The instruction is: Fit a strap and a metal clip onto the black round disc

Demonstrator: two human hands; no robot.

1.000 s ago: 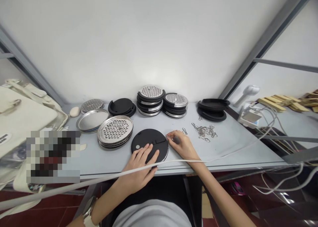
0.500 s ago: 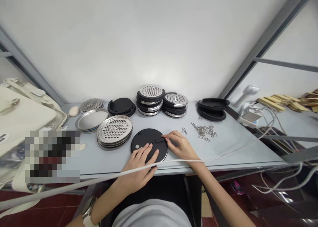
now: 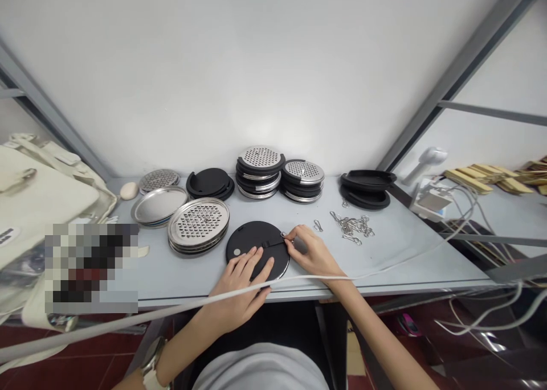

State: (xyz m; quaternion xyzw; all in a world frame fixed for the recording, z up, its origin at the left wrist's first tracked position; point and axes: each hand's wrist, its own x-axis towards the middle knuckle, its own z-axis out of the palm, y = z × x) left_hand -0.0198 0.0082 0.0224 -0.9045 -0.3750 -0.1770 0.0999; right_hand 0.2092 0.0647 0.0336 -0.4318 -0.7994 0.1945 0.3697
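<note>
A round black disc [image 3: 243, 241] with a slot and a pale round spot lies near the table's front edge. My left hand [image 3: 241, 279] rests flat on its lower part, fingers stretched out. At the disc's right rim, my right hand [image 3: 310, 250] pinches a small wire hook [image 3: 283, 234], whose looped end shows over the slot's outer end. Whether the hook is fastened to the disc I cannot tell. A single wire hook [image 3: 318, 225] and a pile of such hooks [image 3: 354, 224] lie to the right.
Left of the disc stand stacked metal grater plates [image 3: 200, 225] and plain metal discs [image 3: 160, 205]. Behind are black holders [image 3: 209, 182], two grater stacks [image 3: 260, 157] [image 3: 304, 173] and black bowl-like parts [image 3: 367, 179]. A white cable [image 3: 183, 302] crosses in front of my arms.
My right hand has moved slightly left with the wire hook, from beside the disc's rim to the slot's end. The left hand and disc have stayed in place.
</note>
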